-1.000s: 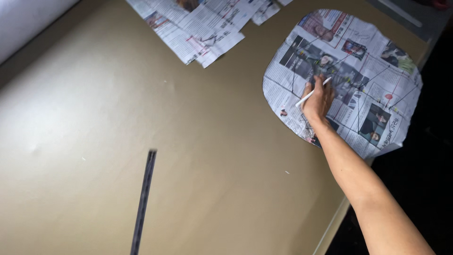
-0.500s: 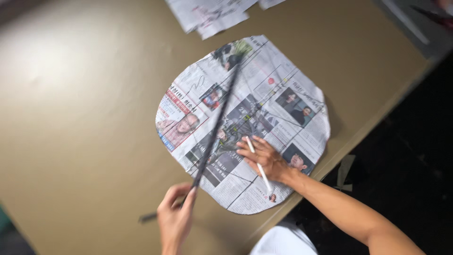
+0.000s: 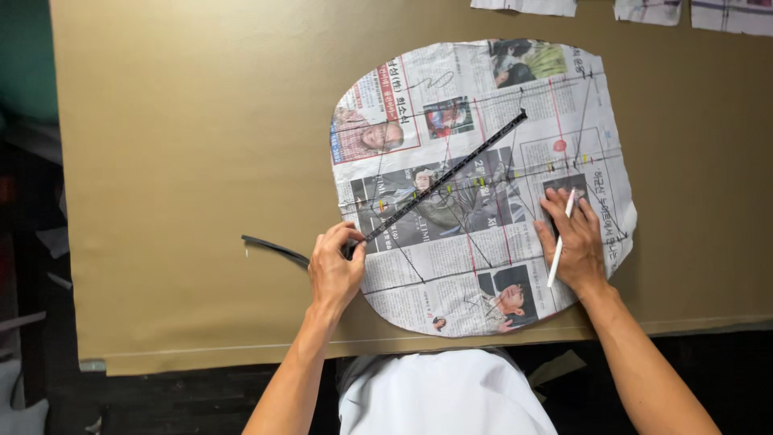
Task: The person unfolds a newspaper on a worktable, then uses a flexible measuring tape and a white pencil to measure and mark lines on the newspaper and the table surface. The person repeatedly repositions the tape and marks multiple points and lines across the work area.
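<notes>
Head view looks straight down on a tan table [image 3: 201, 161] with a rounded newspaper cutout [image 3: 483, 185] lying flat near its front edge. Left hand [image 3: 336, 270] has its fingers curled around a long black ruler [image 3: 443, 179]; the ruler runs diagonally up across the newspaper, and its near end bends away to the left past the hand, partly hidden under the palm. Right hand [image 3: 573, 242] lies flat on the paper's right side, fingers spread, with a white pencil [image 3: 560, 238] held between two of them. Paper scraps [image 3: 523, 6] at the top edge are cut off. Pencil tip is too small to make out.
</notes>
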